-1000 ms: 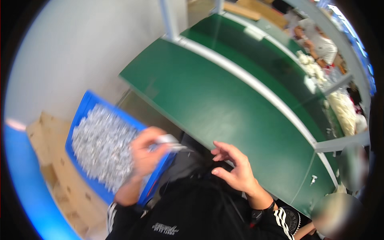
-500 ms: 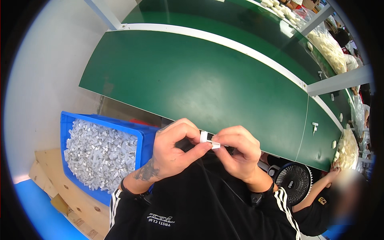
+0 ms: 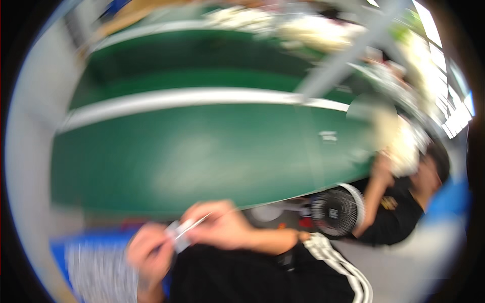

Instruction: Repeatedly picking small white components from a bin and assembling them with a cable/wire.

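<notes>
My left hand [image 3: 149, 252] and my right hand [image 3: 217, 224] come together low in the view, in front of the green table's near edge. Between their fingertips is a small white plastic piece [image 3: 178, 236], gripped from both sides. A thin light strip or edge runs from it across my right fingers; motion blur hides what it is. The left fingers are curled and smeared, and the right fingers are pinched.
A blue crate [image 3: 93, 239] of small white-grey parts stands at lower left. Beyond my hands is the green table [image 3: 227, 151], with a small white piece [image 3: 328, 136] on it. At right are a black fan [image 3: 333, 212] and a co-worker [image 3: 389, 202] by a bag of pale pieces [image 3: 404, 151].
The whole view has swung to the right and blurred, bringing more of the co-worker into sight. My hands now appear lower and further left, still together at the white plastic piece.
</notes>
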A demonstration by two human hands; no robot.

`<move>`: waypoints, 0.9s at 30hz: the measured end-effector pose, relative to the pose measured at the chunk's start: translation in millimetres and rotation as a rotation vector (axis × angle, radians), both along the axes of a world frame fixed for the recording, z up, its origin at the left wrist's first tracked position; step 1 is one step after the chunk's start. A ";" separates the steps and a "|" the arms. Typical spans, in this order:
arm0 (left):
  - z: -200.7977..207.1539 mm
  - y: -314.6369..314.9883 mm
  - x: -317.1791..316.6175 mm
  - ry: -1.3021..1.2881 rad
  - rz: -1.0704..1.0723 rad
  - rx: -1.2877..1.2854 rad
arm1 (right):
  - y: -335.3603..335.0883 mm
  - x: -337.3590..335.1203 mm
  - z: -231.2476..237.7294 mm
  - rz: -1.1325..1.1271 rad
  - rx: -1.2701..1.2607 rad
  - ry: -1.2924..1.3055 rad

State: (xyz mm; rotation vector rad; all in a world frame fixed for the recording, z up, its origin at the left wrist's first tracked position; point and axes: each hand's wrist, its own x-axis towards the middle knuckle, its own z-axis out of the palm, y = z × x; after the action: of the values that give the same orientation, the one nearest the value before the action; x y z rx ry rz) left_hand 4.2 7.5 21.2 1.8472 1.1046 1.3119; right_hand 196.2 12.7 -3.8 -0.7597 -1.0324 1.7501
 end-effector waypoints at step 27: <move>-2.1 22.4 27.7 0.033 -0.131 -0.014 | -0.4 12.8 -32.4 -0.048 -0.059 0.226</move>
State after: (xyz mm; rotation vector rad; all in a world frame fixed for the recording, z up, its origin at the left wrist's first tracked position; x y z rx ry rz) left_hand 31.9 29.9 19.1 1.9029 0.9894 1.1999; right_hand 208.9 12.3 -36.1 -0.6014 -0.8076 1.7844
